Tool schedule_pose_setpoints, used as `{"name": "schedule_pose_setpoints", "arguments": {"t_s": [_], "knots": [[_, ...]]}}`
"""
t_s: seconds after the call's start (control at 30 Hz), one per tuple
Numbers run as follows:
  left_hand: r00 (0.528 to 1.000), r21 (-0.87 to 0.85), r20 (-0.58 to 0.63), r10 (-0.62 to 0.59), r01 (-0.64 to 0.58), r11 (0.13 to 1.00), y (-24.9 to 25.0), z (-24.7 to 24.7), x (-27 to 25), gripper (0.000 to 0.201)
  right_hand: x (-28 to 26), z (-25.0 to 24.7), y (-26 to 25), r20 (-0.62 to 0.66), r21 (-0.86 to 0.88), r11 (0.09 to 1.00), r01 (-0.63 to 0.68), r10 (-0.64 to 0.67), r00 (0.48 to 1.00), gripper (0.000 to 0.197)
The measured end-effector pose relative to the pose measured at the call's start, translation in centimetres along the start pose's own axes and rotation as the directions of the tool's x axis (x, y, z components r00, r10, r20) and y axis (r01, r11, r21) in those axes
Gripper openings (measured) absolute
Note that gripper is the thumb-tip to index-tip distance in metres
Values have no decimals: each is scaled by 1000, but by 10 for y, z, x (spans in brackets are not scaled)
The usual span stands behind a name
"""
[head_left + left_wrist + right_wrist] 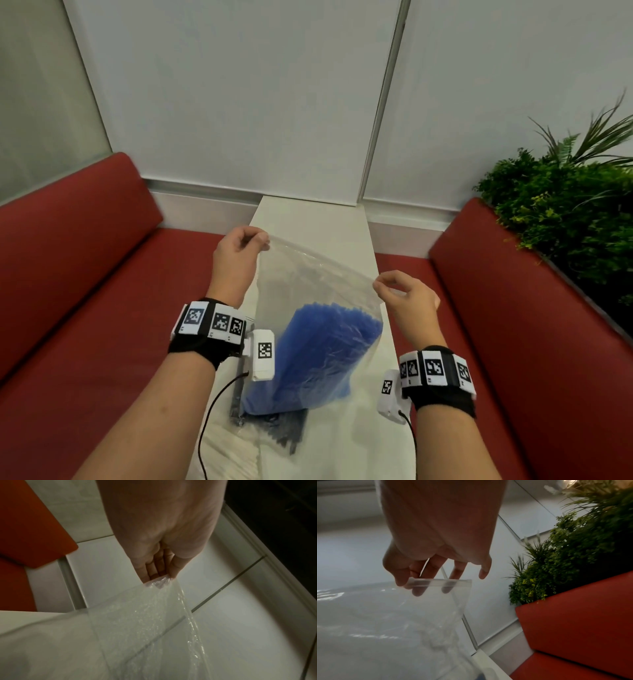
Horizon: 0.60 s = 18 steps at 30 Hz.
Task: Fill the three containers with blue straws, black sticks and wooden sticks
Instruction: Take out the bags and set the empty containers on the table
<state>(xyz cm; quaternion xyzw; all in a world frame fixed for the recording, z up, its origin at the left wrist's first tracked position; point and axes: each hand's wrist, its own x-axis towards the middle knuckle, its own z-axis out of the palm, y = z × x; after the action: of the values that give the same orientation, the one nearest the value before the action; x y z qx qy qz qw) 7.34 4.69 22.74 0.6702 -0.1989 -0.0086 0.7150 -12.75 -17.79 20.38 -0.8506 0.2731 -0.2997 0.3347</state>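
At frame centre, left hand (pixel 239 251) and right hand (pixel 406 301) each pinch the clear zip bag's (pixel 308 274) top corners; blue straws (pixel 322 359) fill it, with possibly black sticks (pixel 287 431) beneath.

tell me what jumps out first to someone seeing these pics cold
The bright blue straws bunched in the bottom of a clear plastic bag, held up over the narrow white table. The left hand and right hand each pinch a top corner of the bag. Red benches flank the table, with green plants at far right.
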Motion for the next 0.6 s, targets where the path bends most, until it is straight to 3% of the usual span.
{"name": "schedule_pose_setpoints", "arguments": {"t_s": [0.1, 0.27, 0.37, 0.47, 0.53, 0.6], "knots": [[998, -42, -59, -35, 33, 999, -3, -1, 2, 8, 1, -15, 8, -15, 13, 1000, -9, 9, 1000, 10], [984, -202, -119, -132, 106, 973, -8, -3, 4, 4, 5, -28, 23, -92, 226, 974, 32, -11, 996, 20], [978, -282, -78, -194, 166, 945, -9, -7, 4, 4, 7, -27, 28, -142, 294, 956, -19, 63, 988, 16], [967, -328, -172, -189, 124, 937, -4, -24, 9, 11, 7, -36, 37, -250, 386, 920, -63, 170, 953, 20], [967, -236, -233, -104, 47, 971, 6, -34, 14, 9, 8, -44, 40, -242, 417, 908, -54, 169, 955, 23], [984, 26, -170, 59, -55, 998, 21, -26, 14, 5, 12, -44, 31, -151, 416, 909, -25, 96, 984, 28]]}}
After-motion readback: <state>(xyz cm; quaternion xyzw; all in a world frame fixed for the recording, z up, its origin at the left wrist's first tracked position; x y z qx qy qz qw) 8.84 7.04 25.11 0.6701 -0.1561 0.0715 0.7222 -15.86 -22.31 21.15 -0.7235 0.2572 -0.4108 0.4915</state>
